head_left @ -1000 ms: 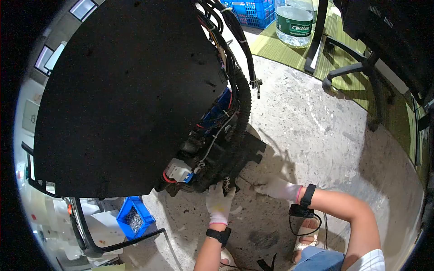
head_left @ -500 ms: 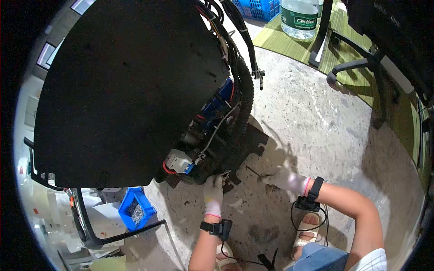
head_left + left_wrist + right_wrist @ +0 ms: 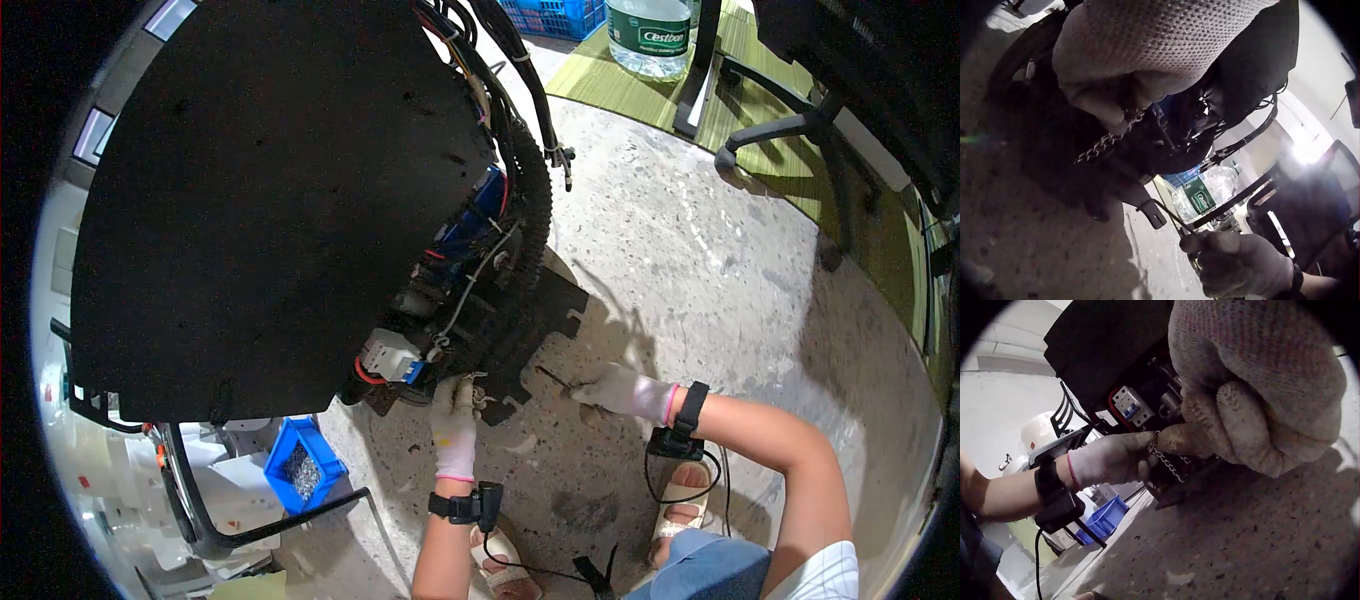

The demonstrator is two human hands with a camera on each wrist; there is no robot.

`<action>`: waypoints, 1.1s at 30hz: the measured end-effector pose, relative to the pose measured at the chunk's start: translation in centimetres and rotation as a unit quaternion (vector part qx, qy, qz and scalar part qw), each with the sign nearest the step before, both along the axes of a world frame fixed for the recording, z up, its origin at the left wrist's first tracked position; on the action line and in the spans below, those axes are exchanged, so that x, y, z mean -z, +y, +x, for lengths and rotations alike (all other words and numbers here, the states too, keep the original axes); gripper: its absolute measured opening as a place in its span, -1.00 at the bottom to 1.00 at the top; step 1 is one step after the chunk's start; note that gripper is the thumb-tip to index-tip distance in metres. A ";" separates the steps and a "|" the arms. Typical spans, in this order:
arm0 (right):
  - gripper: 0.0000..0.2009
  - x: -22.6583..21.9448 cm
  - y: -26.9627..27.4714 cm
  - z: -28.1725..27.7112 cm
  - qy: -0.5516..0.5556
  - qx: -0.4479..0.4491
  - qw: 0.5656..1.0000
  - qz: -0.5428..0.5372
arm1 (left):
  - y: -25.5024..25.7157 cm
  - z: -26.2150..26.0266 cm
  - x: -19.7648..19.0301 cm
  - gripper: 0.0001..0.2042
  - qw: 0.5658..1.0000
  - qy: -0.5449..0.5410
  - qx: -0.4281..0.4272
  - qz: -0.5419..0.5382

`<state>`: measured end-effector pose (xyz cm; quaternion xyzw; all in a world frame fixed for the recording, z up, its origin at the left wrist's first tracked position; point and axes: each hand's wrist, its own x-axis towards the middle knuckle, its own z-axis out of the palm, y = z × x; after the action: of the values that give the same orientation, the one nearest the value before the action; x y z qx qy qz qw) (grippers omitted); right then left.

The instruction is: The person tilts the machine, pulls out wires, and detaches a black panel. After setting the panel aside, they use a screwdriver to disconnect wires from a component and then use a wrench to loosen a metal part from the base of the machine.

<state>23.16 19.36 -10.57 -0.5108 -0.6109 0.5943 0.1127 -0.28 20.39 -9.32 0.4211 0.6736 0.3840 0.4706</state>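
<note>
My gloved left hand point(image 3: 455, 425) pinches a small metal chain point(image 3: 1107, 142) between thumb and fingers, beside the low edge of a large black machine point(image 3: 280, 220). A loose length of the chain dangles below the fingertips. Off to the right, my gloved right hand point(image 3: 625, 390) has its fingers curled round a thin dark rod point(image 3: 555, 377), whose free end points toward the machine's base plate point(image 3: 545, 315). Whatever handle the rod has is hidden in the fist. A white circuit breaker point(image 3: 1132, 406) with blue switches sits just above the left hand.
Cable bundles point(image 3: 535, 200) run down the machine's right side. On the floor at left stands a blue bin point(image 3: 305, 470) of small metal parts, near a black tube frame point(image 3: 290, 528). A large water bottle point(image 3: 648, 40) and a chair base point(image 3: 815, 125) are at the back right.
My left hand has shifted left along the machine's edge with the chain. The right hand stays in nearly the same place with the rod.
</note>
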 end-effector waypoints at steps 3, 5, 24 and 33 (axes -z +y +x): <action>-0.60 0.6 0.1 -0.1 0.022 0.012 0.998 -0.065 | 0.1 0.0 -0.4 -0.86 0.999 0.007 0.042 0.026; -0.60 1.0 0.1 0.0 0.007 -0.004 0.999 -0.033 | 0.2 0.1 -0.4 -0.85 0.998 0.028 0.044 0.016; -0.73 3.4 -0.4 0.2 0.007 -0.065 0.992 0.110 | 0.0 -1.1 2.9 -0.85 0.950 0.237 0.142 0.148; -0.70 3.4 -0.5 0.2 0.023 -0.058 0.995 0.082 | -0.2 -1.5 3.3 -0.83 0.946 0.264 0.152 0.107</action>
<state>23.37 18.86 -13.93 -0.4497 -0.6834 0.5594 0.1335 -1.75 20.23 -12.58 0.6529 0.6567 0.2523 0.2806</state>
